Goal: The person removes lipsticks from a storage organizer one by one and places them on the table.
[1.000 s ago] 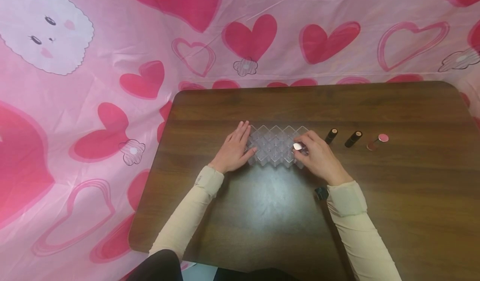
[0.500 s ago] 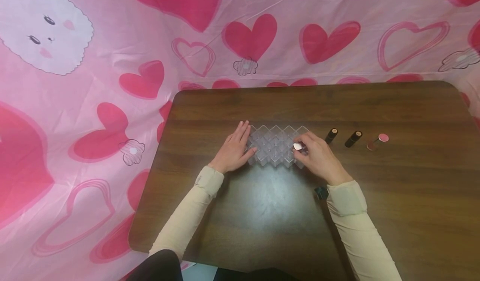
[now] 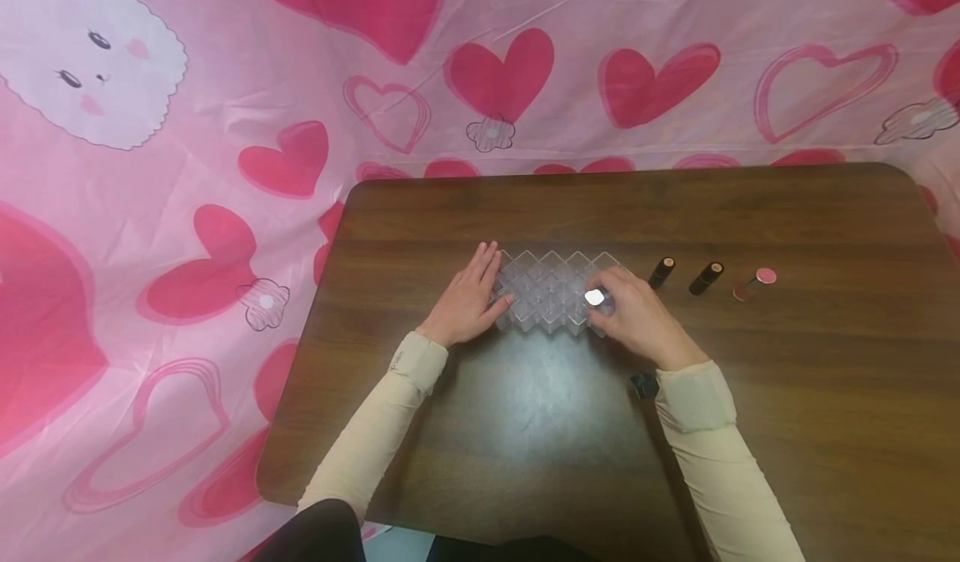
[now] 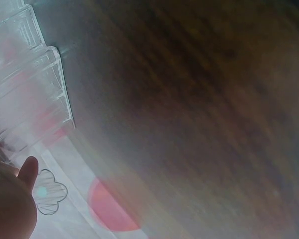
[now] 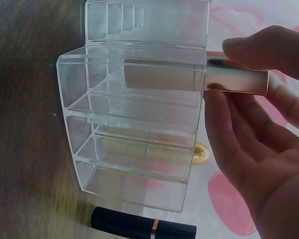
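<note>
A clear plastic lipstick organizer (image 3: 551, 295) with diamond-shaped compartments stands on the table. My left hand (image 3: 467, 297) rests at its left end, fingers straight along the side and thumb by the near edge. At the right end, my right hand (image 3: 637, 312) pinches a lipstick tube (image 3: 594, 297) by its shiny top. In the right wrist view, that lipstick's lower part lies inside one compartment, its metallic upper part between thumb and fingers. A gold-tipped lipstick (image 5: 201, 154) sits in a compartment close by. The left wrist view catches the organizer's corner and one finger (image 4: 28, 172).
Right of the organizer stand two black lipstick tubes, one nearer (image 3: 663, 272) and one farther (image 3: 707, 278), then a pink-topped tube (image 3: 765, 276). A small dark object (image 3: 642, 386) shows beside the right wrist. Behind the brown table (image 3: 525, 445) hangs a pink heart-print cloth (image 3: 570, 12).
The lipstick's shiny top has shifted slightly toward me and shows more face-on, as the right fingers move a little. The left hand and organizer stay in place.
</note>
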Available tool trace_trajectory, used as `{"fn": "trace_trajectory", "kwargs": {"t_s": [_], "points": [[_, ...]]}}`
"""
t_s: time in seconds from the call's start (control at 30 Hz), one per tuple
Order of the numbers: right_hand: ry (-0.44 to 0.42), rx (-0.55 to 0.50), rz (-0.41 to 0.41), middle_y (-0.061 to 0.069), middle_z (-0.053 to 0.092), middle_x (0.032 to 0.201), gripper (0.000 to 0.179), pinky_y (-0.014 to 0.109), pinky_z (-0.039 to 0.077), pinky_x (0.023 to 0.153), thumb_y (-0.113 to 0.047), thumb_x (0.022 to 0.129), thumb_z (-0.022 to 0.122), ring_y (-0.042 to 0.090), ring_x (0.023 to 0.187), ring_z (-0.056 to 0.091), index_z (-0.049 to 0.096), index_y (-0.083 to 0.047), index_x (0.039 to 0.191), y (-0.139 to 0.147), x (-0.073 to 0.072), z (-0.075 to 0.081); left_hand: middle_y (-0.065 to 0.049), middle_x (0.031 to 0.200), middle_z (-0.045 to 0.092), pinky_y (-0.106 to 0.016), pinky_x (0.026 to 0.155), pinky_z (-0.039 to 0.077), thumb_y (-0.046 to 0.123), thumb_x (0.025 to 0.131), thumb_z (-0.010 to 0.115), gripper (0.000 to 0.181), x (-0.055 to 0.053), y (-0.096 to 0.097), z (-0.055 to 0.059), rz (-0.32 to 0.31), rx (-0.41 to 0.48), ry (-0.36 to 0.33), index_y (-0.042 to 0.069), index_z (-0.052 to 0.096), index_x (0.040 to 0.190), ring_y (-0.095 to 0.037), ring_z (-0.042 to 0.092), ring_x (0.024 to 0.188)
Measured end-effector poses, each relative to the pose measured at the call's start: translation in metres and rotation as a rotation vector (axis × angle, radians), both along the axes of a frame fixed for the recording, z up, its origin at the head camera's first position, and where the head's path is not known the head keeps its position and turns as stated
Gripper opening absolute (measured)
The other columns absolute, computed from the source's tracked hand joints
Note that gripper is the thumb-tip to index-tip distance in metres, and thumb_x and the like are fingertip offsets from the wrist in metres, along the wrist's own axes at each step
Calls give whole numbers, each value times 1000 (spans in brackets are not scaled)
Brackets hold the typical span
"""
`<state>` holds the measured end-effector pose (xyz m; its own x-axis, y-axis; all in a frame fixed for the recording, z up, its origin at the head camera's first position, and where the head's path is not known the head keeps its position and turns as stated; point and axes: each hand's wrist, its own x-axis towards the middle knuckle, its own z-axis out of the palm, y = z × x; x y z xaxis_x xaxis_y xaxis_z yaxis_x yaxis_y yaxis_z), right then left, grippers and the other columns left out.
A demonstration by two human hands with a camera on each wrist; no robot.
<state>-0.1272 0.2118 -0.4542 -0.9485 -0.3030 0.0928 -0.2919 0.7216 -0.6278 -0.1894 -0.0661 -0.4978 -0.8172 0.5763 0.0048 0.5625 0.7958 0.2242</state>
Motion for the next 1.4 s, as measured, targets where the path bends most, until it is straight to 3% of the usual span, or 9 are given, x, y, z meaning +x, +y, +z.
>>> {"fn": "trace_trajectory", "kwargs": {"t_s": [0.3,0.63,1.03,1.4], "points": [[1,-3,11,9,56,98,27,42,48,77,-5,75,63,25,88,55,57,-5,102,1,-1,0,2,152,-6,-41,109,23,61,88,23,78,-1,0,-1,-1,8,0,9,10,145,-13,-10,139],[20,-31,-5,9,57,94,27,39,52,72,-5,75,66,24,84,58,57,-5,100,-1,0,0,2,152,-7,-41,109,24,60,88,23,77,-1,-1,-1,-2,-5,0,13,3,145,-13,-10,139],[45,-70,-19,6,57,92,25,36,52,65,-5,76,66,22,81,59,57,-6,99,0,0,0,-1,152,-3,-40,112,16,59,88,25,77,0,0,-1,-12,-24,50,9,9,145,-15,-7,139],[73,-76,-44,4,56,91,24,32,52,64,-9,76,67,19,80,60,58,-8,98,0,0,0,0,152,-4,-39,112,14,58,89,25,76,1,1,-1,0,-40,49,9,10,145,-15,-7,139]]}}
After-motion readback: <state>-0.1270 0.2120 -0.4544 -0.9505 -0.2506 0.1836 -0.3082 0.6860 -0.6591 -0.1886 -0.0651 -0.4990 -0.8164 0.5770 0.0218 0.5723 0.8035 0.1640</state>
